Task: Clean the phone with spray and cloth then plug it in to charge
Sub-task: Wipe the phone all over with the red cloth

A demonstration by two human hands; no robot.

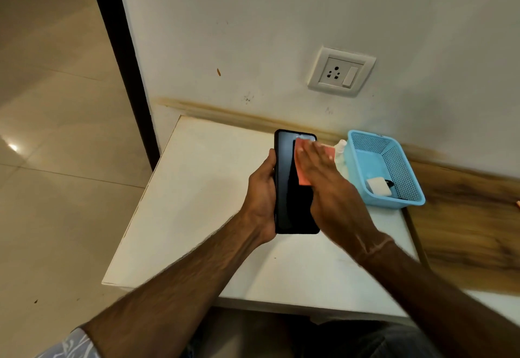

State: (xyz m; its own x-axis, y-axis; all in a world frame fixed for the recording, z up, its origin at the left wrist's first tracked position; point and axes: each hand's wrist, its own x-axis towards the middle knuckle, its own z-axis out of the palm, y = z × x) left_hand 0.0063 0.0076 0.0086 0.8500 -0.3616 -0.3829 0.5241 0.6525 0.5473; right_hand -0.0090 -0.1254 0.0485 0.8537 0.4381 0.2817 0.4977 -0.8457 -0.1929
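The phone (287, 202) sits clamped in the left hand (260, 197); the right hand's (332, 188) flat fingers (312, 152) press the cloth (302, 179). Wipe softly.

Glossy black phone (287, 188), soft pink cloth (302, 177), perforated blue plastic basket (399, 169), matt white table (197, 202)

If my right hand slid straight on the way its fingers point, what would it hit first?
Past the phone's top edge, the right hand probably meets the wall behind the table; depth is unclear.
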